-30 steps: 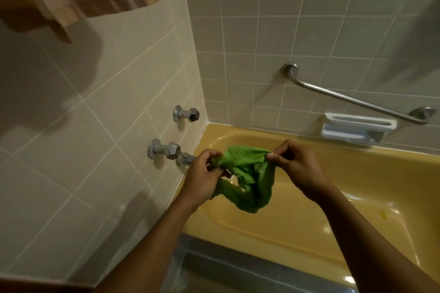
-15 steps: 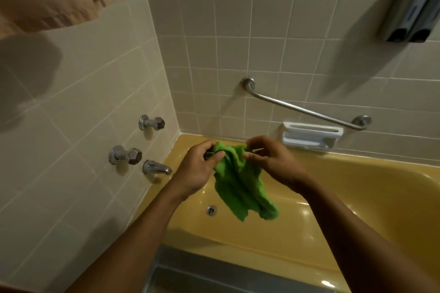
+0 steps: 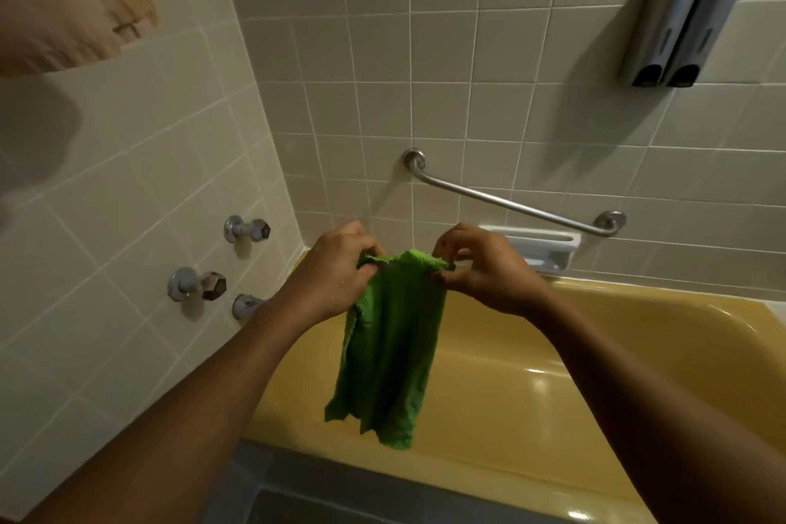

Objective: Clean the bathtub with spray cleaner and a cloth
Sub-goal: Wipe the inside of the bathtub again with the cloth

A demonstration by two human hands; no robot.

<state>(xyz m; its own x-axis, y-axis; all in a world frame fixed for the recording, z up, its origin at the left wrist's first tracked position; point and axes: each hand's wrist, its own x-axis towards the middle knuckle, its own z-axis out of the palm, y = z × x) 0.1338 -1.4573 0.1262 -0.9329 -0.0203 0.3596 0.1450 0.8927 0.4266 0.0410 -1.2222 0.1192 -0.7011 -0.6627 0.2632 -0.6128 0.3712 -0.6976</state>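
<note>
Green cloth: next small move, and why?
Probably gather the green cloth into one hand as a pad, then lower it to the bathtub. The left hand and right hand each pinch its top edge, so it hangs loose over the tub; bunched, it should wipe better.

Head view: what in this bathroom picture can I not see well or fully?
- Spout: head view, mostly behind the left arm.
- Soap dish: its left end is behind the right hand.
- Bathtub bottom: covered by the green cloth and both arms; no drain shows.
- Beige fabric: blurred, cut by the top-left edge.
- Spray cleaner: not in view.
</note>
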